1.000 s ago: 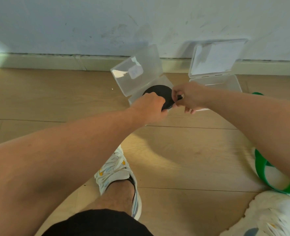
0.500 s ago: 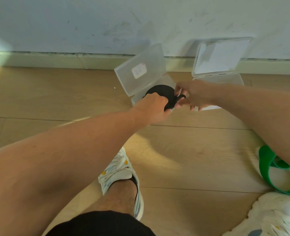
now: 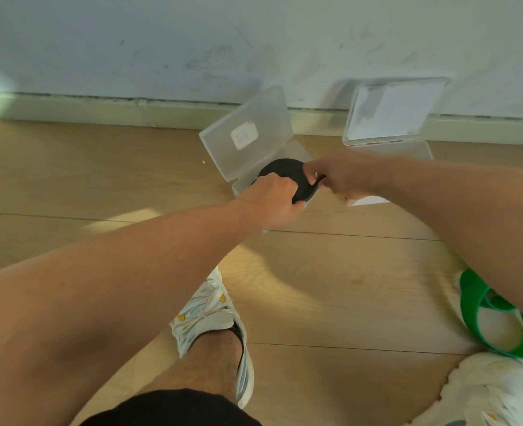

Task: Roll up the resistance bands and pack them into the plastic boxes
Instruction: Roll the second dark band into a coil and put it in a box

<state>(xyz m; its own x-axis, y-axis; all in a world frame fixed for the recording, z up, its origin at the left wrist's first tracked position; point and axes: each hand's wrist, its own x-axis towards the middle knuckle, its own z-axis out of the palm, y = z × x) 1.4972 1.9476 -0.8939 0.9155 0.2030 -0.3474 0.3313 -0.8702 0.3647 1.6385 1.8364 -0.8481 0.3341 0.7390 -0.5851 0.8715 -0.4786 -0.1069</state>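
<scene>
Fingers of the left hand (image 3: 274, 199) curl round the near edge of the rolled black resistance band (image 3: 288, 176), while the right hand (image 3: 341, 176) pinches its loose end at 3 o'clock. The roll sits over the open clear plastic box (image 3: 255, 139), lid tilted up. Both forearms reach forward over a wooden floor (image 3: 331, 287) toward a scuffed white wall (image 3: 254, 41). A second open box (image 3: 389, 118) stands at 2 o'clock; a green band (image 3: 472, 309) lies at 4 o'clock, partly behind the right forearm, beside white sneakers (image 3: 211, 315).

Head-worn view, forward and downward
</scene>
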